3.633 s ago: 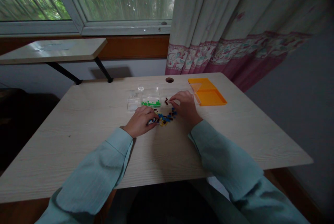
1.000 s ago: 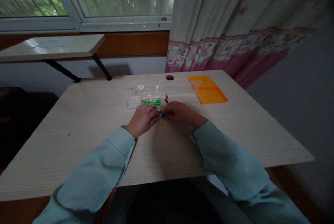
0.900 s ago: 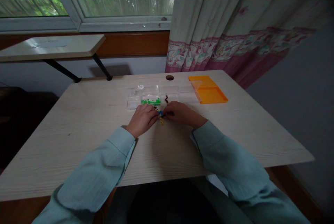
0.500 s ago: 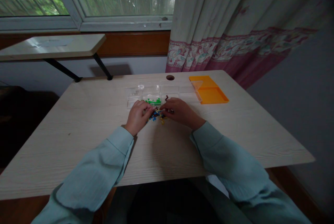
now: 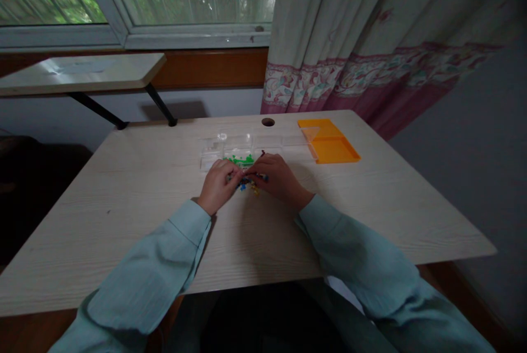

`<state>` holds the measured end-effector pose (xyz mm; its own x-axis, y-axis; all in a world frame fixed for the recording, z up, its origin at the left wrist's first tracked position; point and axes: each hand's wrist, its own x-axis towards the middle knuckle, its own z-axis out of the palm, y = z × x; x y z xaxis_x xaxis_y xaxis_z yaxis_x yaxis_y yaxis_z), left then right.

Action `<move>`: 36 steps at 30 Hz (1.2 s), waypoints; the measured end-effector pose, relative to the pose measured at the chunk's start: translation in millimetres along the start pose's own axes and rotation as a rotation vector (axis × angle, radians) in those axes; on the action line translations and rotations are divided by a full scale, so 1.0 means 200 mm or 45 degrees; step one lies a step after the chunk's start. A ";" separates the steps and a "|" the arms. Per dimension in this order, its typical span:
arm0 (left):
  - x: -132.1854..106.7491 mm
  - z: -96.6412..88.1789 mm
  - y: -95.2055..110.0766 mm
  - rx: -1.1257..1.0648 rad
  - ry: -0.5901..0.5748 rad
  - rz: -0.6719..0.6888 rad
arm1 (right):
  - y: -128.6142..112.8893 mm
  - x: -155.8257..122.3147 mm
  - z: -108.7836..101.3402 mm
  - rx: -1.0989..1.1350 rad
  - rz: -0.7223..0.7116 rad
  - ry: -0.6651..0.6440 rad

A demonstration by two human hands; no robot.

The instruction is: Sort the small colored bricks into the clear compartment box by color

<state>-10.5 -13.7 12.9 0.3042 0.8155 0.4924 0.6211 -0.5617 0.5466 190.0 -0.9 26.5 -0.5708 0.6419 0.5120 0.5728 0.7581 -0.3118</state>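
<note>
Small coloured plastic pieces (image 5: 243, 184), mostly blue and yellow with some dark ones, lie in a loose heap on the table. My left hand (image 5: 219, 184) is over the heap's left side, thumb and fingers pinched together. From the right, my right hand (image 5: 278, 177) reaches across the heap, its fingertips pressed together and meeting those of the left. Whatever sits between the fingertips is too small and covered to make out. Just beyond the hands, green pieces (image 5: 242, 160) lie in the near part of a clear compartment box (image 5: 211, 147). A dark brown piece (image 5: 263, 152) shows behind my right hand.
An orange tray (image 5: 335, 150) lies right of the clear box, which overlaps its left edge. Behind the box is a round cable hole (image 5: 268, 122) in the wooden table (image 5: 164, 254). A raised shelf (image 5: 107, 70) on black legs stands at the back left.
My right hand has moved left, and its fingertips now meet those of my left hand. It covers more of the heap. My left hand has hardly moved.
</note>
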 end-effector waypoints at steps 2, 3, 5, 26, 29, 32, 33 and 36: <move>0.00 0.00 0.00 0.009 -0.016 0.010 | 0.01 0.00 0.00 0.027 -0.008 0.012; 0.00 0.00 0.00 0.017 -0.025 0.018 | 0.01 0.00 0.00 0.037 -0.006 0.013; 0.00 0.00 0.00 0.035 -0.044 0.031 | 0.01 0.01 0.00 0.051 0.004 0.012; 0.00 -0.05 -0.05 0.213 0.020 -0.038 | 0.26 -0.06 -0.03 -0.371 0.547 0.204; 0.00 -0.05 -0.06 0.243 0.006 -0.033 | 0.26 -0.06 -0.02 -0.377 0.538 0.181; 0.00 -0.05 -0.06 0.272 -0.025 -0.023 | 0.27 -0.07 -0.02 -0.383 0.523 0.191; 0.00 -0.05 -0.06 0.280 -0.037 -0.022 | 0.27 -0.07 -0.02 -0.384 0.518 0.196; 0.00 -0.05 -0.06 0.297 -0.070 -0.003 | 0.27 -0.07 -0.02 -0.390 0.522 0.190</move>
<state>-25.1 -8.8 13.4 0.3377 0.8267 0.4501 0.7697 -0.5177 0.3735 231.1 31.4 4.8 -0.1871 0.8383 0.5121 0.8895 0.3658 -0.2737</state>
